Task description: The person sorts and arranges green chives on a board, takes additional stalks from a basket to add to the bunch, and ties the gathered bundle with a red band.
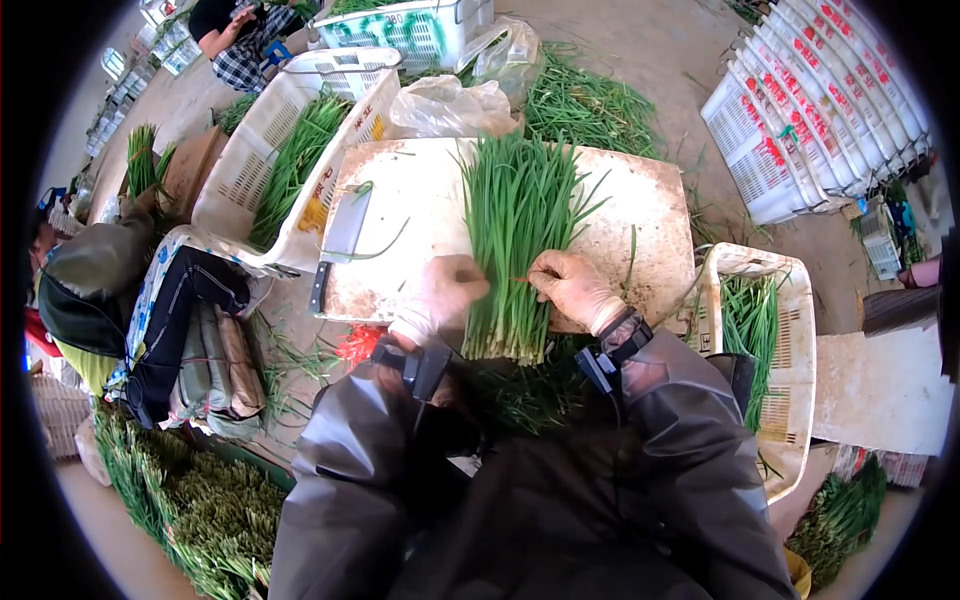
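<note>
A thick bunch of garlic chives (520, 220) lies on the white board (410, 200), leaf tips away from me and pale cut ends over the near edge. At its left side my left hand (442, 290) is closed with curled fingers, slightly blurred; what it pinches, if anything, is hidden. On the other side, my right hand (575, 285) pinches a thin reddish tie (520, 279) against the stems. A cleaver (345, 228) with a dark handle rests flat on the board's left part. Loose green blades lie beside it.
White crates of chives stand at left (215, 200) and right (795, 350). Beyond the board are a plastic bag (450, 105) and a chive heap (590, 100). Stacked crates (800, 120) stand far right. Red strips (358, 345) lie near my left forearm. Another person (100, 280) sits at left.
</note>
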A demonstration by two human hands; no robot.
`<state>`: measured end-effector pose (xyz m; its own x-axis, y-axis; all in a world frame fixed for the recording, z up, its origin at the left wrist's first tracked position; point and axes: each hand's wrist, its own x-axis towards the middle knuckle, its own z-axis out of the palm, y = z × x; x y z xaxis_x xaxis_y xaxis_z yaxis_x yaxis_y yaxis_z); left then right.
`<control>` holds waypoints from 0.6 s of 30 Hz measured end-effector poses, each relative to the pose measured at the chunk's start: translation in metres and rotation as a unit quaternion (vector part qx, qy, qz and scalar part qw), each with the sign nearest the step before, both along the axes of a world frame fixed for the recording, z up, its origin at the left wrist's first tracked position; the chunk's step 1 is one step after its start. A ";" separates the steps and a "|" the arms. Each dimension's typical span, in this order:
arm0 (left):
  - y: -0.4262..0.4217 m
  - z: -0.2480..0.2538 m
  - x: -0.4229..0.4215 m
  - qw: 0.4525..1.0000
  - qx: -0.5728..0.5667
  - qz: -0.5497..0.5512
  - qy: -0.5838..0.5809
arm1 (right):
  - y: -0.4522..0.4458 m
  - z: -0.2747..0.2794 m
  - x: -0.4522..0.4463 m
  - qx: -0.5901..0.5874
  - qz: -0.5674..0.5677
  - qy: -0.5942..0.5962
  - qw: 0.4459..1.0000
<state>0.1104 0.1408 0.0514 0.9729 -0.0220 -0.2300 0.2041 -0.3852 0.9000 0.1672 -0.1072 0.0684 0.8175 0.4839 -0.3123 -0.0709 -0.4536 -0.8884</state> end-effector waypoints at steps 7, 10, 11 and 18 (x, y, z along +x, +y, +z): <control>-0.009 0.019 -0.005 1.000 -0.017 -0.002 0.017 | -0.002 -0.002 -0.006 -0.030 0.059 -0.100 0.993; -0.012 0.028 -0.006 0.999 -0.034 0.007 0.041 | 0.001 -0.008 -0.008 -0.072 0.060 -0.150 0.984; -0.013 0.030 -0.007 0.998 -0.043 0.009 0.047 | 0.001 -0.010 -0.009 -0.089 0.062 -0.167 0.980; -0.015 0.028 -0.007 0.997 -0.065 0.019 0.034 | -0.003 -0.007 -0.008 -0.042 0.054 -0.209 0.976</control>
